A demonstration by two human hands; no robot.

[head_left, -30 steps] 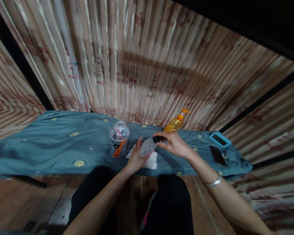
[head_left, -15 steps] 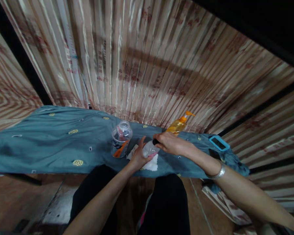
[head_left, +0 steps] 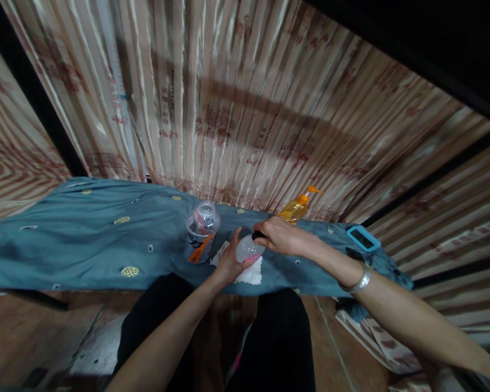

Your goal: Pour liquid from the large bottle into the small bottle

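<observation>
My left hand (head_left: 230, 261) is wrapped around the side of a clear bottle (head_left: 247, 248) with something pink low on it. At the bottle's top, my right hand (head_left: 275, 234) grips a black cap (head_left: 258, 235); I cannot tell whether the cap is tight or loose. Under the bottle and my left hand lies a white cloth or tissue (head_left: 252, 275). Left of my hands stands an open-mouthed clear plastic jar (head_left: 202, 234) with an orange and dark label. Behind my right hand is an amber pump bottle (head_left: 294, 210), its lower part hidden.
A blue-green patterned cloth (head_left: 85, 234) covers the narrow table. Toward the right end lie a blue-framed device with a dark screen (head_left: 363, 238) and a dark object (head_left: 354, 254) partly behind my forearm. Striped curtains (head_left: 212, 109) hang along the back; my knees (head_left: 286, 337) are at the front edge.
The view has shifted slightly. Both hands stay on the bottle and its cap, with only a small change in the right hand's position.
</observation>
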